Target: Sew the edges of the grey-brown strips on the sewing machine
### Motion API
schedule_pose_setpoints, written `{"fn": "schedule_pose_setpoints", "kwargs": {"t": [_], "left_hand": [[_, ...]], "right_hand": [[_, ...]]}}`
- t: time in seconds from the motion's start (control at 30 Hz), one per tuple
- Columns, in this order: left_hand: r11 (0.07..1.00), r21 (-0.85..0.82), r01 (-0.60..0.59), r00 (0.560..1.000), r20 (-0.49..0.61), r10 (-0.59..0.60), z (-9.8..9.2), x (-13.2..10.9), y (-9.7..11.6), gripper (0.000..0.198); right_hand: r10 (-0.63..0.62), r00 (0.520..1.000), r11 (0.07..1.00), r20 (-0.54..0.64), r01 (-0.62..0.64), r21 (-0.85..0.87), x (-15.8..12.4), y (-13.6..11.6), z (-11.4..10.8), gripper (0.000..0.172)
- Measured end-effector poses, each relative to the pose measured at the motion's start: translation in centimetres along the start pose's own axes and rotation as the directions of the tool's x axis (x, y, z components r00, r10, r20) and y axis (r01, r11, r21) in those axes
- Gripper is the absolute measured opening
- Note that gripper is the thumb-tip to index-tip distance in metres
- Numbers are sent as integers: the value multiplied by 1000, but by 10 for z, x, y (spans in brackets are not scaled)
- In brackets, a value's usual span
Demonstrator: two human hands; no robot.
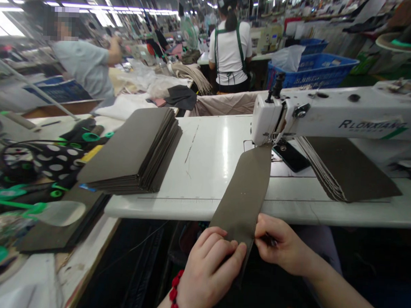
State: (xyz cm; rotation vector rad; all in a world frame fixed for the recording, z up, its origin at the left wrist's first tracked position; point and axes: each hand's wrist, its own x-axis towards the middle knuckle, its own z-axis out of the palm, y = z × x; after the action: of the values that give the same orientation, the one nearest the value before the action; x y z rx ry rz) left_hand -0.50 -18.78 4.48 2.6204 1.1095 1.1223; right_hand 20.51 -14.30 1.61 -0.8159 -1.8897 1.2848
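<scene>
A long olive-grey fabric piece (246, 184) runs from under the head of a white sewing machine (328, 111) down over the table's front edge. My left hand (211, 266), with a red bracelet at the wrist, grips the lower end of the piece, its fingers bent over the top. At the right edge of the same piece, my right hand (278, 244) is closed in a pinch on the fabric, just beyond the table edge. A small part of something dark shows among its curled fingers.
Stacked grey panels (125, 146) lie left on the white table (198, 171). More folded panels (353, 168) and a dark phone (291, 156) lie under the machine arm. Farther back are blue baskets (309, 70) and two people, one in a white shirt (231, 56).
</scene>
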Motion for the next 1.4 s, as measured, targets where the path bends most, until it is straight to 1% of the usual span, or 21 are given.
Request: {"fn": "schedule_pose_setpoints", "kwargs": {"t": [0.1, 0.2, 0.27, 0.33, 0.4, 0.43, 0.5, 0.57, 0.67, 0.77, 0.87, 0.93, 1.07, 1.1, 1.13, 1.17, 1.23, 1.3, 1.33, 1.37, 1.4], "left_hand": [[997, -45, 60, 998, 39, -58, 3, -8, -2, 31], [990, -79, 119, 991, 69, -113, 5, -13, -1, 37], [966, -125, 224, 974, 59, -218, 5, -13, 1, 36], [900, -198, 388, 921, 69, -382, 4, -8, 4, 29], [797, -276, 537, 842, 119, -526, 2, -2, 7, 23], [746, -311, 589, 806, 148, -574, 1, 1, 7, 20], [660, -371, 653, 749, 190, -634, -1, 6, 7, 17], [587, -420, 693, 704, 215, -677, -2, 10, 5, 15], [507, -476, 718, 660, 236, -713, -4, 15, 3, 16], [502, -499, 706, 664, 219, -715, -4, 17, 1, 17], [569, -469, 676, 702, 173, -691, -2, 17, 0, 19], [648, -413, 639, 746, 130, -653, 1, 14, 0, 24], [840, -238, 487, 870, 44, -492, 9, 6, -2, 40], [864, -210, 458, 887, 39, -460, 10, 5, -2, 41], [873, -196, 447, 893, 41, -449, 11, 5, -2, 41], [869, -196, 455, 889, 50, -454, 12, 5, -1, 38], [835, -218, 506, 861, 72, -503, 12, 9, 0, 30], [786, -247, 566, 821, 92, -563, 11, 15, 0, 20], [761, -261, 594, 801, 106, -589, 10, 18, 0, 17], [735, -275, 620, 781, 123, -613, 9, 20, -1, 14], [708, -289, 644, 760, 142, -634, 8, 23, -2, 13]], "right_hand": [[0, 1000, 999, 29, -1, 37, 3, 0, -1, 17], [65, 998, 981, 20, -67, 180, 5, -1, 1, 13], [119, 993, 957, 6, -116, 265, 6, -2, 5, 11], [170, 985, 944, -19, -158, 289, 6, -4, 9, 10], [224, 973, 942, -53, -202, 270, 7, -9, 13, 10], [250, 965, 940, -72, -224, 259, 8, -13, 14, 11], [299, 949, 932, -104, -266, 248, 11, -21, 17, 11], [339, 931, 923, -134, -302, 237, 15, -31, 17, 12], [381, 911, 913, -161, -343, 223, 19, -42, 14, 11], [389, 908, 909, -156, -350, 226, 19, -46, 11, 13], [392, 906, 907, -160, -351, 234, 19, -45, 9, 16], [403, 901, 900, -158, -359, 246, 20, -44, 8, 16], [423, 886, 893, -190, -372, 252, 23, -41, 11, 14], [415, 885, 899, -210, -364, 243, 24, -40, 13, 13], [397, 888, 909, -231, -347, 229, 24, -38, 15, 12], [371, 895, 923, -247, -326, 206, 25, -36, 17, 12], [298, 915, 954, -272, -278, 110, 25, -31, 19, 13], [166, 946, 977, -278, -196, -86, 25, -25, 18, 14], [65, 965, 968, -252, -123, -220, 25, -21, 16, 14], [-49, 979, 931, -199, -27, -363, 25, -18, 13, 13], [-161, 980, 864, -117, 82, -497, 26, -14, 9, 11]]}}
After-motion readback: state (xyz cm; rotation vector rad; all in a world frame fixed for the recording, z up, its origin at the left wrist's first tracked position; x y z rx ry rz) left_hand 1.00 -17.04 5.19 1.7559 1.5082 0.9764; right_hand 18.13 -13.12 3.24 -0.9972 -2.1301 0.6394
